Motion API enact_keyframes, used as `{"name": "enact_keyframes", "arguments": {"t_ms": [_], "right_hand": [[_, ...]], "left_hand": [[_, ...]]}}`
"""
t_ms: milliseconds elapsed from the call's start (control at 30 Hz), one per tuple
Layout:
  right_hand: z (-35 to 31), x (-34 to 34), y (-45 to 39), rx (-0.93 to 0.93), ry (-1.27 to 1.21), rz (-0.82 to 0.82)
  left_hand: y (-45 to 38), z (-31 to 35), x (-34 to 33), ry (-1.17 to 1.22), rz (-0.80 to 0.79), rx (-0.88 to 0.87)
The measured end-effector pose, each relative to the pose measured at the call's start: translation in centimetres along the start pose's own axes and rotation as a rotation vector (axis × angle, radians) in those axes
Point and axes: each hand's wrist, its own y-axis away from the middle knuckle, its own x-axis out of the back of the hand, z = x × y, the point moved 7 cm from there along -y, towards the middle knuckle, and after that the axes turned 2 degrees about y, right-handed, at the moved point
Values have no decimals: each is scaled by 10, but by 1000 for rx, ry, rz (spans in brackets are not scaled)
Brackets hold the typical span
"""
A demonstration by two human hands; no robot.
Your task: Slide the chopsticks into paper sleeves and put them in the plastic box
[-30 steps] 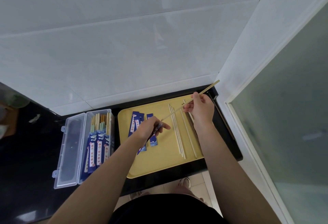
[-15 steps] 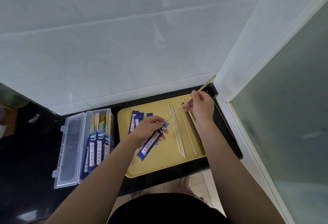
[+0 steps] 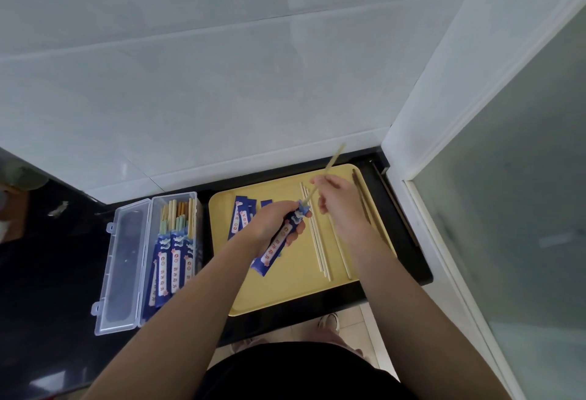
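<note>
Left hand: the left hand (image 3: 279,220) curls round a blue paper sleeve (image 3: 279,242) held over the yellow tray (image 3: 285,291), its open mouth pointing to about 1 o'clock.
Right hand: the right hand (image 3: 337,198) pinches a pale chopstick (image 3: 320,182) whose lower tip sits at the sleeve's mouth — the upper end points to 1 o'clock.
Box: the open plastic box (image 3: 149,260) lies at 9 o'clock from the tray, with sleeved pairs already inside.
Risk: the tip may catch the paper lip and crumple or tear it if the angle drifts; a loose pinch could let the stick drop onto the tray.
Risk: only one stick looks held, so the pair may end up split.
Hard to see: the right hand is motion-blurred — whether the tip is inside the sleeve cannot be told.
Hidden: the spare sleeves (image 3: 242,215) are partly behind the left hand; loose chopsticks (image 3: 320,250) lie at 3 o'clock from it.
</note>
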Motion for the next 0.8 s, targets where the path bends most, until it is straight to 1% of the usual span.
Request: {"name": "enact_keyframes", "arguments": {"t_ms": [67,133,200,267,300,367,433,567,667,733,800], "right_hand": [[10,-17,8,-77,117,-155],[15,-20,9,-119,169,-192],[13,-12,2,-101,149,-115],[9,0,-6,-43,87,-30],[7,3,-8,-11,89,-13],[6,-1,-11,23,188,-61],[16,-8,-13,-2,277,-125],[32,0,-13,-45,213,-23],[44,-2,-13,-20,159,-8],[48,-5,-15,-17,205,-5],[55,-11,-16,-14,325,-51]], "left_hand": [[-2,4,0,-1,45,-11],[-4,4,3,-39,76,3],[-5,-1,6,-65,75,39],[-7,-6,8,-59,68,71],[-8,-8,8,-50,68,79],[-9,-11,8,-22,82,71],[-13,-12,9,-20,115,64],[-17,-21,12,-84,157,105],[-15,-41,11,-51,101,184],[-15,-49,9,-12,70,199],[-17,-51,10,21,76,193]]}}
